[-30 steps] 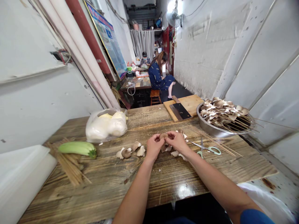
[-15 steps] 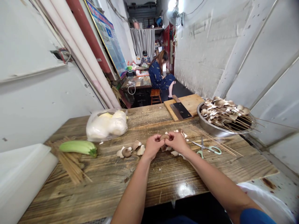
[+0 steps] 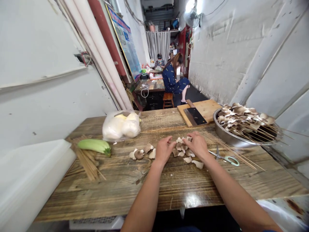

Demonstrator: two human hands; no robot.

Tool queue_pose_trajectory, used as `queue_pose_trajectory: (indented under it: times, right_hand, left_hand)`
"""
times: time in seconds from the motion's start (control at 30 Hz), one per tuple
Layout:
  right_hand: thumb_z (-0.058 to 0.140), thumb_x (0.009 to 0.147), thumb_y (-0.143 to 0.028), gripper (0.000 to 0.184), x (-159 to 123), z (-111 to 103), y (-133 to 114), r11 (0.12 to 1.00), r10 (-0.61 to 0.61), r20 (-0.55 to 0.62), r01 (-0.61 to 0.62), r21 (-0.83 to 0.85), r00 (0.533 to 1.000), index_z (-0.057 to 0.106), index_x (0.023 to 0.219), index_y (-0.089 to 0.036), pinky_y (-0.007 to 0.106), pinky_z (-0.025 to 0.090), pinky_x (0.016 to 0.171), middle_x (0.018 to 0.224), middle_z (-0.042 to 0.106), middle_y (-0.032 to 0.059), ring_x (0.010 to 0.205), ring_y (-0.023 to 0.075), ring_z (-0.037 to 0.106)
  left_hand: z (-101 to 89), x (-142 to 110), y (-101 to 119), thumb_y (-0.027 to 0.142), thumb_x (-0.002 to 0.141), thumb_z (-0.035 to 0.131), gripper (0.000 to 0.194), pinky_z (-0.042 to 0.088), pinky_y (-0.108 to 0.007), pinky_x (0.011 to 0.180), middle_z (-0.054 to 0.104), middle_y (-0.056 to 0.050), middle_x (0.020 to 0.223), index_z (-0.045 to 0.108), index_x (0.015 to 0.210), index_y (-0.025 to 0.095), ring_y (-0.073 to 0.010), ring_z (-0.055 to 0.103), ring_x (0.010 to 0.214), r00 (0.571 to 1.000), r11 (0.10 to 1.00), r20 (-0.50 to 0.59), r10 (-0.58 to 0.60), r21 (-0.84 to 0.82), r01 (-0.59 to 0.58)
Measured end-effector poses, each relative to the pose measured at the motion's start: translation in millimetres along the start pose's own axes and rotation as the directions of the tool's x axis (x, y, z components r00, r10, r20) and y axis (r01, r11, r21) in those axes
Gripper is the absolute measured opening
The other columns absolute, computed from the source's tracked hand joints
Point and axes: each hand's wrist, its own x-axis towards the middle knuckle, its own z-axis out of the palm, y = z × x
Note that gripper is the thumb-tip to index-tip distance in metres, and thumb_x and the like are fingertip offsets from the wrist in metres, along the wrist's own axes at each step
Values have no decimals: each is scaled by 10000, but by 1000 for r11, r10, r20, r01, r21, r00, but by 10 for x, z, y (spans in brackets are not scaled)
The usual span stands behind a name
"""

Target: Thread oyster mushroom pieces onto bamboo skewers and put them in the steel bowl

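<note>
Torn oyster mushroom pieces (image 3: 182, 148), brown-capped with white undersides, lie in a loose pile between my two hands. My left hand (image 3: 165, 150) is just left of the pile, its thumb and forefinger apart with nothing seen between them. At the pile's right side, my right hand (image 3: 197, 145) has thumb and fingers round a pale mushroom piece (image 3: 189, 139), partly hidden by the fingers. A smaller group of mushroom pieces (image 3: 139, 154) rests further left. Green-handled scissors (image 3: 231, 160) lie right of my right hand, partly covered by the wrist.
Bamboo skewers (image 3: 233, 151) lie on the right. Behind them, a metal basin (image 3: 220, 130) holds skewered mushrooms. A cleaver (image 3: 196, 116) lies on a cutting board (image 3: 210, 109). To the left are a plastic bag (image 3: 122, 126), a green gourd (image 3: 94, 146) and more skewers (image 3: 88, 164). Two people sit beyond.
My hands have moved apart from the mushroom piece they pinched together. The left fingers have opened, and the right hand has shifted to the pile's far side. The view has turned left.
</note>
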Motion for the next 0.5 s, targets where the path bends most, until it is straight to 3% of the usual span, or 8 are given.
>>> queue_pose_trajectory:
  times: [0.07,0.13,0.2,0.27,0.4,0.5]
  right_hand:
    - [520,789,-353,280,-20,15,-7,1000,-20,-83,19,-16,996,654,929,-152,279,412,697,929,611,96,812,201,571]
    - [483,817,-334,269,-36,27,-26,999,-39,-142,39,1,989,652,926,-156,283,419,705,925,601,91,826,202,562]
    - [469,827,-313,254,-48,33,-57,997,-61,-166,66,27,984,656,899,-157,285,424,714,901,597,83,816,198,558]
    - [470,827,-290,238,-60,37,-93,995,-78,-162,87,54,984,661,874,-154,281,425,725,883,596,78,802,191,558]
    - [473,825,-255,217,-95,58,-156,989,-96,-142,111,99,985,663,855,-155,267,424,724,860,597,68,784,177,560]
    - [471,827,-248,215,-133,88,-189,983,-124,-117,138,123,985,667,847,-163,266,423,706,837,597,63,768,171,557]
  left_hand:
    - [-226,7,-40,242,751,558,262,366,-417,899,653,-108,1037,654,990,194,-246,549,998,994,958,-110,9,285,22]
    - [-481,-1,-126,229,707,584,301,342,-467,884,614,-127,1110,652,1000,216,-308,504,1055,977,845,-189,-99,502,182]
    - [-693,-23,-235,263,694,576,268,359,-476,818,627,-151,1044,669,940,213,-345,512,1019,948,739,-174,-267,594,317]
    - [-814,-49,-328,318,691,562,189,371,-452,767,648,-140,941,683,795,217,-342,536,951,928,695,-101,-357,636,337]
    - [-798,-83,-379,256,612,602,148,370,-381,751,651,-90,864,678,737,237,-281,543,887,938,733,65,-341,643,222]
    - [-710,-78,-358,201,588,601,203,358,-402,777,627,-101,947,680,771,238,-297,502,952,943,722,70,-325,663,200]
